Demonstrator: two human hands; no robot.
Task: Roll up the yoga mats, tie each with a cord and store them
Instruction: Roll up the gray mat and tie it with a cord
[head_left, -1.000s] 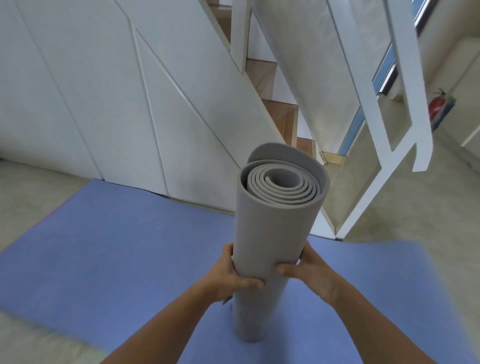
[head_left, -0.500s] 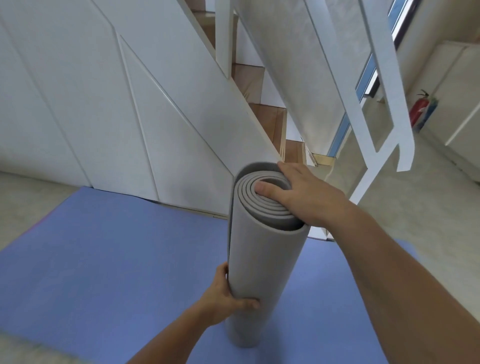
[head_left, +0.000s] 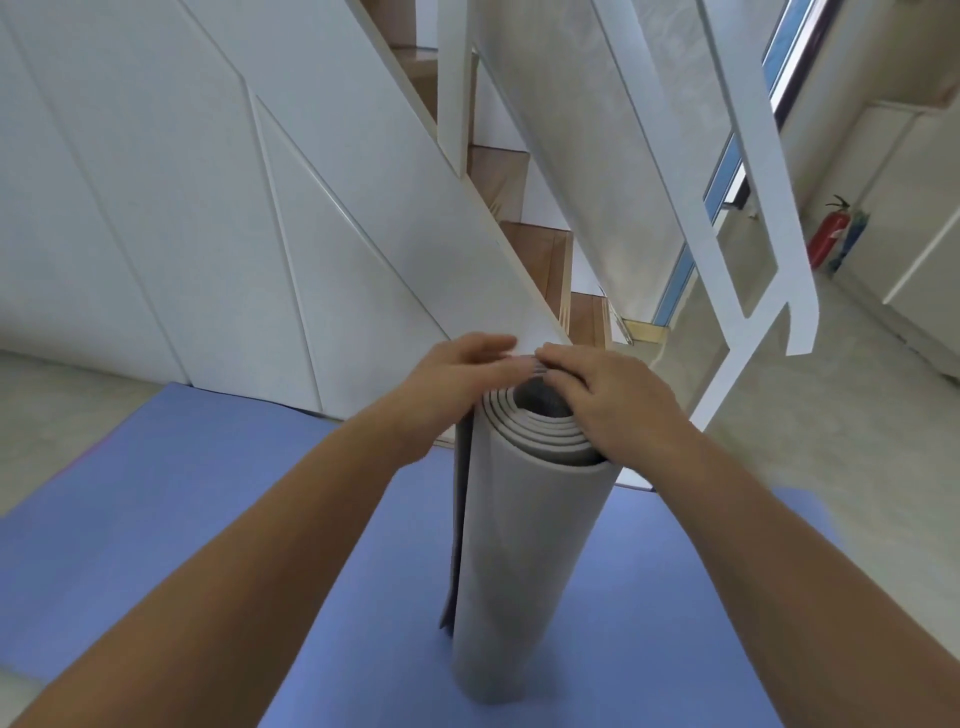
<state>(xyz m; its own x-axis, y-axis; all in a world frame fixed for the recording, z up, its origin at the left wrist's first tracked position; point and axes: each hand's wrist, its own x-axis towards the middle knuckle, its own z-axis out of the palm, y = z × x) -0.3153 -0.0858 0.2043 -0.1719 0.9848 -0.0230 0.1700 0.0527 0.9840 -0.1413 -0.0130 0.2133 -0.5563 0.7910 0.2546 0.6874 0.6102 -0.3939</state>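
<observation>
Up from the roll's waist comes the left hand (head_left: 457, 374), fingers straight but blurred, joining the right hand (head_left: 618, 410) atop the grey mat (head_left: 524, 561), which stands upright on the blue mat (head_left: 208, 519). The right fingers bend over the rim; I cannot tell if they grip. With its body unheld, the loose flap could spring open. The stair panel (head_left: 363, 234) is close behind; bare floor (head_left: 810, 415) lies to the right.

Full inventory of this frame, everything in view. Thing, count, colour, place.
grey yoga mat: 1, grey, rolled, standing upright on the blue mat
blue yoga mat: 1, blue, flat on the floor
stair steps: several, brown wood, behind the roll
wall panels: several, white, left, under the stairs
railing: 1, white, upper right
fire extinguisher: 1, red, far right by the wall
floor: 1, beige, around the blue mat
left hand: 1, at the roll's top rim
right hand: 1, resting on the roll's top end
</observation>
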